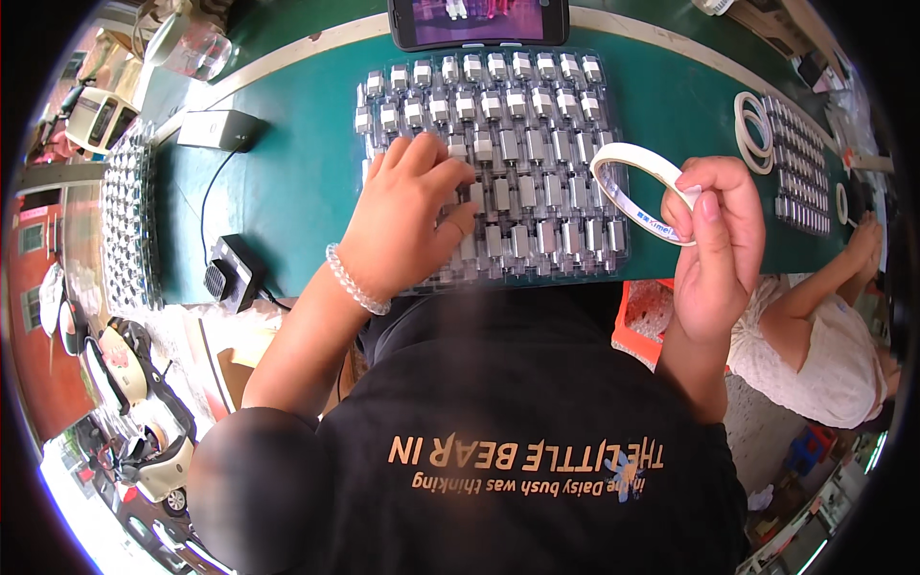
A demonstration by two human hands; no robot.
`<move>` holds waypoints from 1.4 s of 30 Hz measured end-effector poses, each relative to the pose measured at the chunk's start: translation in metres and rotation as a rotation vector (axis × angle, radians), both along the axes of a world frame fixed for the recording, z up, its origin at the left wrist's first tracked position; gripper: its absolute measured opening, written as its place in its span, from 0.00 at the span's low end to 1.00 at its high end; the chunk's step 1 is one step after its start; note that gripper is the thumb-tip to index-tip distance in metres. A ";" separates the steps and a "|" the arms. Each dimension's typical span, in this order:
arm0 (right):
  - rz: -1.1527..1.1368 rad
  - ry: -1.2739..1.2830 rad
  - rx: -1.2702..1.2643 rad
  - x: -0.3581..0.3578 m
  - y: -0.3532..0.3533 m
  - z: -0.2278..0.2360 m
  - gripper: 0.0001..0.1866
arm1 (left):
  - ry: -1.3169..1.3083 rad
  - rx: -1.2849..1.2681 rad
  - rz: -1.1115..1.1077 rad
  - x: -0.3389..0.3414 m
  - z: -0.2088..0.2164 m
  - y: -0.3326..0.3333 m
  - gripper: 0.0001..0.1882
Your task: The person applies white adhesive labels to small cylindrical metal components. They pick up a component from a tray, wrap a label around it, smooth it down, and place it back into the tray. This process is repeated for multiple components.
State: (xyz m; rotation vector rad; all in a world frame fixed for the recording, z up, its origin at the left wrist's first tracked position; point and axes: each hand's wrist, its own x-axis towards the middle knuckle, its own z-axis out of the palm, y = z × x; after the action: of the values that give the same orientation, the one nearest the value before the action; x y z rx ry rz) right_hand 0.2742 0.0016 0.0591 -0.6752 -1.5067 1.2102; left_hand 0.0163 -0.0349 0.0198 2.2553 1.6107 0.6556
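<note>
A clear plastic tray (616, 120) lies in front of me, filled with rows of small silvery metal parts (527, 192). White strips cover the tops of many parts in the two far rows. My left hand (398, 216) rests over the left side of the tray, with its fingers bent and the thumb apart from them. Its fingertips come down among the parts, and what lies beneath them is hidden. To the right of the tray, my right hand (719, 244) pinches a roll of white tape (628, 153) by its near edge, holding it up above the table.
A phone (479, 24) stands behind the tray on the green table (316, 105). At left are a white box (218, 129), a black corded device (235, 270) and another filled tray (129, 220). More tape rolls (752, 134) and a tray (800, 168) lie right, near another person (815, 355).
</note>
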 end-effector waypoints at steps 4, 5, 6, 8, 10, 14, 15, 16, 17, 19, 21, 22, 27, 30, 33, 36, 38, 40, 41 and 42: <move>-0.007 -0.017 0.011 -0.005 -0.002 0.003 0.07 | -0.011 0.053 -0.029 0.003 -0.001 -0.001 0.14; 0.001 -0.024 0.014 -0.004 -0.003 0.003 0.07 | -0.046 0.058 -0.044 0.004 -0.001 -0.001 0.14; 0.009 -0.032 0.017 -0.004 -0.004 0.004 0.07 | -0.082 0.063 -0.060 0.005 -0.002 -0.002 0.15; -0.013 -0.046 -0.008 -0.007 -0.006 0.004 0.07 | -0.096 0.078 -0.104 0.006 -0.005 -0.003 0.15; -0.005 -0.063 -0.016 -0.010 -0.008 0.005 0.07 | -0.054 0.094 -0.160 0.010 -0.007 -0.002 0.16; 0.041 -0.103 0.002 -0.015 -0.011 0.007 0.07 | -0.014 0.134 -0.235 0.009 -0.009 0.000 0.18; 0.046 -0.101 0.002 -0.017 -0.012 0.008 0.07 | -0.074 0.156 -0.240 0.008 -0.013 0.001 0.18; 0.049 -0.098 0.000 -0.018 -0.013 0.008 0.07 | -0.134 0.177 -0.248 0.005 -0.017 0.004 0.18; 0.053 -0.097 -0.005 -0.019 -0.014 0.008 0.07 | -0.193 0.199 -0.255 0.004 -0.019 0.005 0.18; 0.060 -0.096 -0.017 -0.021 -0.015 0.009 0.06 | -0.496 -0.010 0.017 0.012 -0.010 -0.010 0.17; 0.078 -0.112 -0.023 -0.024 -0.017 0.010 0.06 | -0.949 -0.121 0.105 0.019 -0.014 -0.013 0.13; 0.086 -0.120 -0.025 -0.025 -0.018 0.010 0.06 | -1.193 -0.258 0.119 0.019 -0.011 -0.014 0.13; 0.087 -0.186 -0.029 -0.031 -0.022 0.006 0.06 | -1.910 -0.698 0.096 0.022 0.021 -0.019 0.18; 0.090 -0.205 -0.024 -0.034 -0.023 0.006 0.06 | -1.964 -0.694 -0.002 0.027 0.023 -0.019 0.19; 0.147 -0.180 -0.047 -0.036 -0.024 0.004 0.06 | -1.955 -0.659 -0.055 0.028 0.020 -0.018 0.19; 0.203 -0.168 -0.053 -0.034 -0.023 0.004 0.06 | -1.940 -0.461 0.021 0.032 0.016 -0.014 0.18; 0.217 -0.170 -0.052 -0.033 -0.023 0.003 0.06 | -1.829 -0.251 0.059 0.033 0.013 -0.013 0.17; 0.213 -0.171 -0.059 -0.032 -0.023 0.003 0.06 | -1.622 -0.035 0.045 0.034 0.011 -0.012 0.16; 0.212 -0.187 -0.052 -0.033 -0.023 0.003 0.06 | -1.583 -0.041 0.080 0.038 0.016 -0.014 0.16; 0.211 -0.203 -0.046 -0.034 -0.023 0.003 0.06 | -1.506 -0.112 0.075 0.040 0.022 -0.016 0.16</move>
State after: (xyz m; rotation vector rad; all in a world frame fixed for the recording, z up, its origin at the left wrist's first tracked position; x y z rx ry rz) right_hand 0.2406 -0.0210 0.0626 -0.6998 -1.7583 1.3704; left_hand 0.0560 -0.0512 0.0414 0.9300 0.8273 1.6239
